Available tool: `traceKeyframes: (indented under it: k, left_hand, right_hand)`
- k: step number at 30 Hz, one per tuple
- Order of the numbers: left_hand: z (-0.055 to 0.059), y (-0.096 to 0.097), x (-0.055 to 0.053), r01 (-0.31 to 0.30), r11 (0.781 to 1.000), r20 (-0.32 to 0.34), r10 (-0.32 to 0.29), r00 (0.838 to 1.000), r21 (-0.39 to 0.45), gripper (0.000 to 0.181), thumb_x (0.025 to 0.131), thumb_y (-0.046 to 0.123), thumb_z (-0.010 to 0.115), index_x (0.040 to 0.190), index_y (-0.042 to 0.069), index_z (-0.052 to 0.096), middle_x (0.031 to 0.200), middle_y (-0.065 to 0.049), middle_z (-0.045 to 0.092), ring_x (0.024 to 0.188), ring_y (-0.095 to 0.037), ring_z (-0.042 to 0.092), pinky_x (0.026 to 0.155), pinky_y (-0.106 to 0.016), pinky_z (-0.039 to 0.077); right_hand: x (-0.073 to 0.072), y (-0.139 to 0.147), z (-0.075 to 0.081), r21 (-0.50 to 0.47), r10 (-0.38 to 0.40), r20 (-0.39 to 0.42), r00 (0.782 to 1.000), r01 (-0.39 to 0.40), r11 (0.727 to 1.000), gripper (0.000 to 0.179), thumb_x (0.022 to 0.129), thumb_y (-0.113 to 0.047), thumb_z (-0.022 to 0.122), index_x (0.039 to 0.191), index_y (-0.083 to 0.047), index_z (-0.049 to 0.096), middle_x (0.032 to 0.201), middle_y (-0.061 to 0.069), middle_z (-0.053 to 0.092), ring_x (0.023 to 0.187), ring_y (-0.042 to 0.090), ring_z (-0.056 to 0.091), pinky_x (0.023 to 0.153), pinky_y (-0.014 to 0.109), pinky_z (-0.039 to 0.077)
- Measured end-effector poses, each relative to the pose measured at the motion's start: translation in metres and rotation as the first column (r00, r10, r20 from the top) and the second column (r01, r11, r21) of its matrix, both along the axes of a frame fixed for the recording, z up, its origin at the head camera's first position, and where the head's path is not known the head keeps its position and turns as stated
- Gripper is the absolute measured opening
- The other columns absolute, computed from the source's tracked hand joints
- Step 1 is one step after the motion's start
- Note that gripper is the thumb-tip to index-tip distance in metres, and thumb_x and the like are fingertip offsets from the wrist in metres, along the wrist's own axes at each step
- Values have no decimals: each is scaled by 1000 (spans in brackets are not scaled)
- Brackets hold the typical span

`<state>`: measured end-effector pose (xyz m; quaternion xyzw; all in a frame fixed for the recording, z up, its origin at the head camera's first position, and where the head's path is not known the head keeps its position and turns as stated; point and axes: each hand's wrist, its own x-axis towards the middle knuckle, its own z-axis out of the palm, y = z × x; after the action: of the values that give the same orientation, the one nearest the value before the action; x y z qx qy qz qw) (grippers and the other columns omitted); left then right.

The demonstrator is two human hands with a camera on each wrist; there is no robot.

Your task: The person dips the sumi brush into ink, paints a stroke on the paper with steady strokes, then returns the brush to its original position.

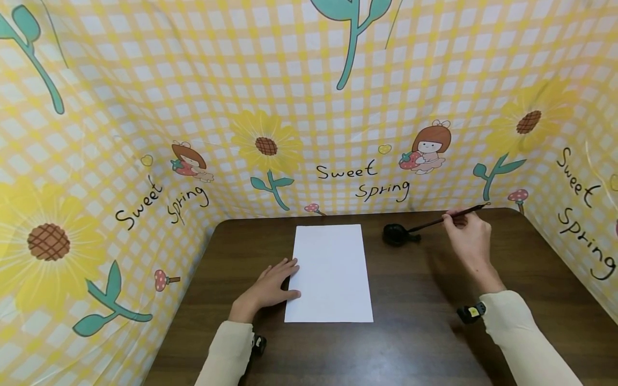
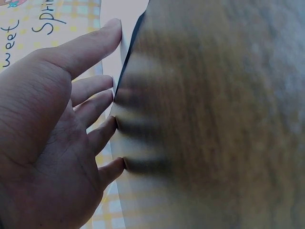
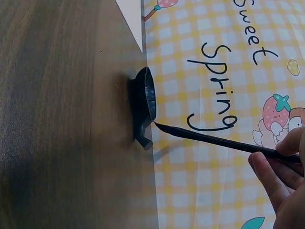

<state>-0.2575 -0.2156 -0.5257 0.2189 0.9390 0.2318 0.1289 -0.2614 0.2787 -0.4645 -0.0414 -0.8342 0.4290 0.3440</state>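
Note:
A blank white sheet of paper (image 1: 330, 276) lies upright on the table in the head view. My left hand (image 1: 270, 284) rests at its left edge, fingers spread, with the thumb and fingertips on the sheet. In the left wrist view the same hand (image 2: 52, 119) has its fingertips down along the edge. My right hand (image 1: 468, 238) pinches a dark writing brush (image 1: 425, 225) by its shaft. The brush slants down to the left, its tip right at the rim of a small black ink dish (image 3: 141, 95) with a short spout-like handle.
The dark wooden table (image 1: 405, 338) meets a yellow checked cloth (image 1: 309, 107) at the back and sides, printed with sunflowers and lettering. The ink dish stands to the right of the sheet, near the back edge. Each wrist carries a small black camera (image 1: 470, 312).

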Motion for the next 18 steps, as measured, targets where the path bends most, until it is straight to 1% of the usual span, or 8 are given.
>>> traceKeyframes:
  k: [3, 9, 12, 18]
  left_hand:
    - [1, 0, 0, 1, 1000, -1, -1, 1000, 2, 76, 99, 38, 76, 162, 8, 47, 175, -8, 33, 166, -35, 21, 131, -68, 13]
    - [1, 0, 0, -1, 1000, 16, 1, 1000, -4, 77, 99, 39, 76, 163, 11, 45, 176, -5, 31, 166, -32, 20, 132, -66, 12]
    - [0, -1, 0, 0, 1000, 18, 0, 1000, 0, 77, 99, 39, 76, 163, 10, 45, 176, -5, 31, 166, -33, 20, 132, -67, 12]
    - [0, 0, -1, 1, 1000, 18, -1, 1000, 1, 77, 100, 39, 75, 163, 10, 44, 176, -5, 30, 167, -33, 19, 132, -67, 11]
  right_hand:
    - [1, 0, 2, -17, -1, -6, 1000, 1, 1000, 18, 101, -13, 70, 105, 4, 75, 103, 22, 79, 77, -25, 56, 71, -3, 44]
    - [2, -4, 4, -52, 13, -18, 1000, -14, 999, 17, 101, -9, 70, 104, 7, 73, 102, 25, 77, 76, -25, 57, 71, -2, 46]
    - [3, -5, 2, -60, 21, -9, 1000, -21, 998, 17, 101, -11, 70, 104, 6, 73, 102, 23, 77, 75, -25, 57, 70, -1, 47]
    - [3, -5, -7, -31, 15, 17, 1000, -14, 999, 16, 101, -14, 71, 103, 2, 75, 94, 20, 79, 73, -25, 56, 68, -1, 45]
